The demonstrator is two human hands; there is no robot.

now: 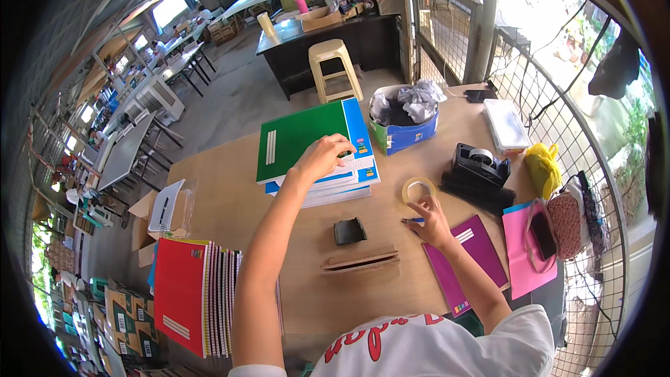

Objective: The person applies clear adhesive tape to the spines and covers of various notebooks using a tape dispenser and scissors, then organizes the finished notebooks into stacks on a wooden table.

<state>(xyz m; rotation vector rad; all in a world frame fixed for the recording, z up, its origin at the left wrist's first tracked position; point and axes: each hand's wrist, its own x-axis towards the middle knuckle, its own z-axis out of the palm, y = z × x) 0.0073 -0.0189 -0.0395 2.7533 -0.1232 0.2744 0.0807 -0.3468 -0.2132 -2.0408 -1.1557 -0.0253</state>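
Note:
My left hand (324,158) is at the near right corner of a green notebook (300,136), its fingers curled over the corner. The green notebook tops a stack of notebooks with blue covers (359,126) and white page edges. Right of the stack, my right hand (433,223) is closed around a small blue-and-dark pen (413,220), which points left. Its fingertips reach the near rim of a clear yellowish tape roll (406,192) lying flat. A purple notebook (464,265) lies under my right forearm.
Near me sit a small black tray (349,231) and a brown slotted holder (359,260). A row of spiral notebooks (183,293) stands left. Further right are a tape dispenser (481,164), yellow bundle (543,169) and pink folder (527,251). A box of crumpled paper (406,136) stands behind.

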